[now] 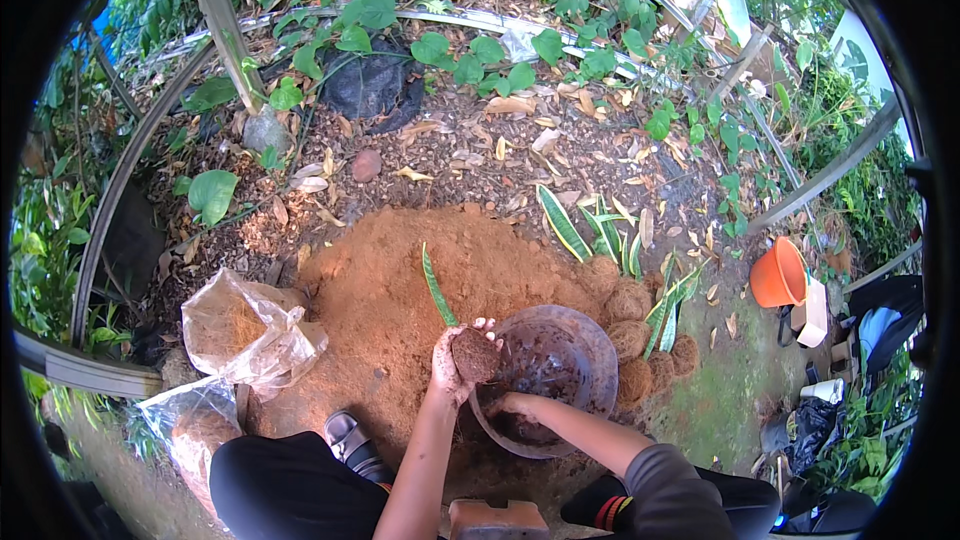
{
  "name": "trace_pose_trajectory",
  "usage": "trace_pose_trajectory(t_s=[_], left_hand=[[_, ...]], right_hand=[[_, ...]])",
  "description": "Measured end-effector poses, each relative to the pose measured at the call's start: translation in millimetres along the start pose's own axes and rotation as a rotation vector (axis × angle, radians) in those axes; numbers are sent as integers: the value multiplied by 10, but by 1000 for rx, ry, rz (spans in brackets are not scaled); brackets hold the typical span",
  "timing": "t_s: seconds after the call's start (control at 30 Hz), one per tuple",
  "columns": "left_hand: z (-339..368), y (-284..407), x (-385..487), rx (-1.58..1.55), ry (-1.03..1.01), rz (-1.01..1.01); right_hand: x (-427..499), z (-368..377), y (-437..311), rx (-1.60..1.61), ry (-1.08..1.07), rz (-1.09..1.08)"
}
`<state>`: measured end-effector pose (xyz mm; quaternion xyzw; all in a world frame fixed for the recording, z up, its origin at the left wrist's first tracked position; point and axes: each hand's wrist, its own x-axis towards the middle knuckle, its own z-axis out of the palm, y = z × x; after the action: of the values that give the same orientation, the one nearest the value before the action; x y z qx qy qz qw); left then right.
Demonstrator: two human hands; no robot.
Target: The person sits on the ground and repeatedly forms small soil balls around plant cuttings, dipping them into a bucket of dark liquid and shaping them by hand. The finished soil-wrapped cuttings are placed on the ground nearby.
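Observation:
My left hand (448, 369) is closed around a dark ball of soil (475, 356), and a green snake plant leaf (436, 286) with a pale edge rises from beside it. My right hand (516, 406) reaches down into a translucent plastic basin (600, 360) with dark, wet soil at its bottom; its fingers are partly hidden, so what they hold does not show. The basin stands at the edge of a heap of brown soil (420, 232). Right of the basin, several fibre-wrapped balls (634, 381) lie together, with variegated snake plant leaves (664, 309) standing out from some.
Left of the heap lies an open clear plastic bag (225, 322) with brown fibre; another plastic bag (199, 420) is beside my knee. An orange bucket (772, 274) lies tilted at the right. A brick-like block (499, 519) is between my feet. Metal rails (480, 19) cross the leafy ground beyond.

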<state>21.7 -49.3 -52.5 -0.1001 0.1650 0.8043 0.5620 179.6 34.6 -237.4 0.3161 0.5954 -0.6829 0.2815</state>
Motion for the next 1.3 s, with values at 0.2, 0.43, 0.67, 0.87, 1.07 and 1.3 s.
trace_pose_trajectory(t_s=[0.2, 0.43, 0.67, 0.87, 1.07, 1.3], left_hand=[[-41, -1, 21, -32, -32, 3], [-63, -7, 38, 8, 9, 46], [-82, -43, -75, -125, 77, 122], [310, -81, -318, -117, 40, 151], [788, 23, -538, -175, -113, 41], [1165, 75, -782, -52, -2, -95]], right_hand=[[-701, -279, -479, 781, -279, 133], [-1386, -46, -863, 1306, -174, -209], [-1768, 254, -1059, 1366, 84, -404], [-2349, 248, -1515, 875, 120, -695], [-2841, 240, -1934, 680, 86, -841], [-3172, 251, -2130, 934, 20, -733]])
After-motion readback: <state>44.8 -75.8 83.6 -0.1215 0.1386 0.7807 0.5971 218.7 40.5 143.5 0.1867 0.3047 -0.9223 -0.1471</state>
